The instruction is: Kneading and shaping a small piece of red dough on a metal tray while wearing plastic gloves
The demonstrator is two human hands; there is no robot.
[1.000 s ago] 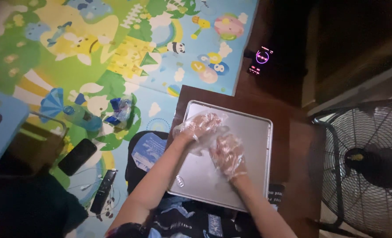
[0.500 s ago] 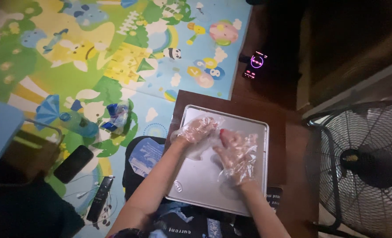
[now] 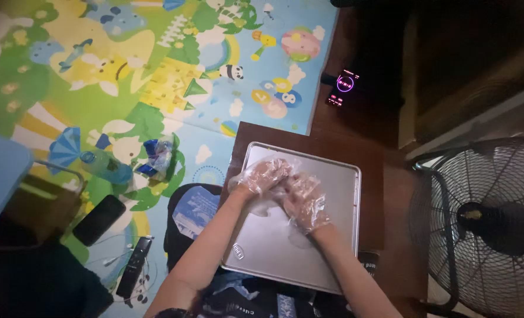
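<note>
So far: both gloved hands work together over the metal baking tray, pressing a small pale lump between them; it looks early in the work, since the tray carries nothing else.
Left to do: as a judgement only, the lump is not yet laid out flat or shaped on the tray.
Tray place: it lies on a small dark wooden tabletop, filling most of it, its long near edge toward the person.
Left hand: in a clear plastic glove, forearm coming up from the tray's near left corner, wrist bent, palm down over the tray's middle.
Right hand: also gloved, forearm rising from the near right edge, palm turned toward the left hand and touching it.
Fingers: curled and partly closed around the pale lump, both hands; how firm the hold is cannot be told through the crinkled gloves.
Lump place: between the palms, just above the tray's centre, toward its left side.
Around: a standing fan off the tabletop's right edge; a colourful play mat on the floor to the left.
</note>
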